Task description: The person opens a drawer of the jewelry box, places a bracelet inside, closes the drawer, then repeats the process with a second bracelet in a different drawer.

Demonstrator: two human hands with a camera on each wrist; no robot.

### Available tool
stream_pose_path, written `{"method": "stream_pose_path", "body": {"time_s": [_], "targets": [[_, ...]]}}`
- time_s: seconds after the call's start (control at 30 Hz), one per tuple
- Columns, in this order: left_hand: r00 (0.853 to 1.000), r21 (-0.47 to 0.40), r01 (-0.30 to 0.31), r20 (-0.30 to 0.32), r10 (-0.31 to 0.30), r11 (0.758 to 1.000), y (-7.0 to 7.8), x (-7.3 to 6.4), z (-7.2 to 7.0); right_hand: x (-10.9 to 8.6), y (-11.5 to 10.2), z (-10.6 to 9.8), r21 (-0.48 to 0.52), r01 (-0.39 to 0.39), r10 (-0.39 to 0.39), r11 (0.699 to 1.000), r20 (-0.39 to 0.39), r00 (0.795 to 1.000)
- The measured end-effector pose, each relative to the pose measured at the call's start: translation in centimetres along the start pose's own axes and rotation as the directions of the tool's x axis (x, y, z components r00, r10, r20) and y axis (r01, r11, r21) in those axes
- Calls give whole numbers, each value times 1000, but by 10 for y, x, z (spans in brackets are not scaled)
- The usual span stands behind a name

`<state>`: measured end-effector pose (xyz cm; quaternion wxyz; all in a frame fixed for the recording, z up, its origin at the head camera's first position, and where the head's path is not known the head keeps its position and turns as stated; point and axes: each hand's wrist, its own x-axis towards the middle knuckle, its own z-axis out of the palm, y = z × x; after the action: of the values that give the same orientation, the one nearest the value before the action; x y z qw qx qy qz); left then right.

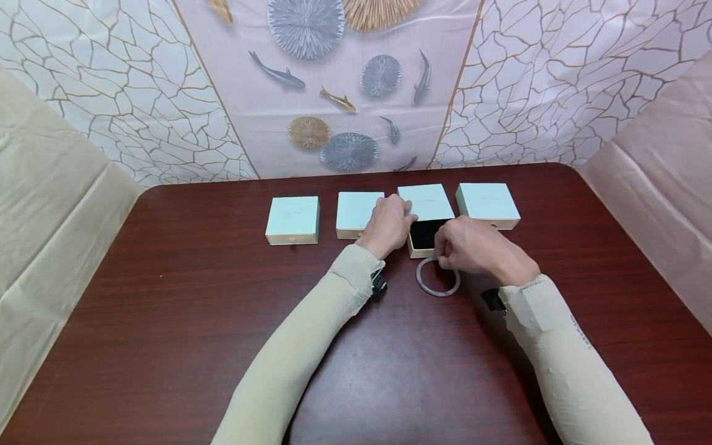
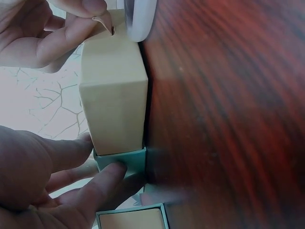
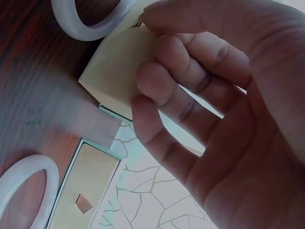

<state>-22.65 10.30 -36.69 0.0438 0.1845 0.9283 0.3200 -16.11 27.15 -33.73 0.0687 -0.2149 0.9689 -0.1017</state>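
A pale mint drawer box [image 1: 425,201] stands with its cream drawer [image 2: 114,114] pulled out toward me, showing a black lining [image 1: 424,235]. My left hand [image 1: 385,225] grips the mint sleeve [image 2: 133,160] near its open end, fingers on both sides. At the drawer's front, my right hand [image 1: 481,247] pinches a small ribbon tab [image 2: 107,26] between thumb and finger; its other fingers curl beside the drawer. A pale lilac bangle [image 1: 438,293] lies on the table just before the drawer.
Two more closed mint boxes stand leftward, a far-left box [image 1: 292,219] and a nearer box [image 1: 356,213]. Another closed box [image 1: 488,203] stands to the right. In the right wrist view, a second bangle [image 3: 51,179] lies before a closed box. A patterned cloth [image 1: 345,74] hangs behind the table.
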Motion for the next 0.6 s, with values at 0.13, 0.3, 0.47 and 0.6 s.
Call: {"method": "stream_pose_path", "body": {"time_s": [0.13, 0.3, 0.47, 0.6], "targets": [[1000, -3, -2, 11, 2, 1000, 0, -1, -1, 0, 0, 0, -7, 0, 0, 1000, 3, 1000], [1000, -8, 2, 17, -1, 1000, 0, 0, -1, 0, 0, 0, -10, 3, -3, 1000, 9, 1000], [1000, -5, -8, 9, 8, 1000, 0, 0, 0, 0, -1, 0, -11, -1, 1, 1000, 13, 1000], [1000, -4, -17, 7, 17, 1000, -1, 0, 0, -1, -2, 0, -4, -1, 1, 1000, 10, 1000]]}}
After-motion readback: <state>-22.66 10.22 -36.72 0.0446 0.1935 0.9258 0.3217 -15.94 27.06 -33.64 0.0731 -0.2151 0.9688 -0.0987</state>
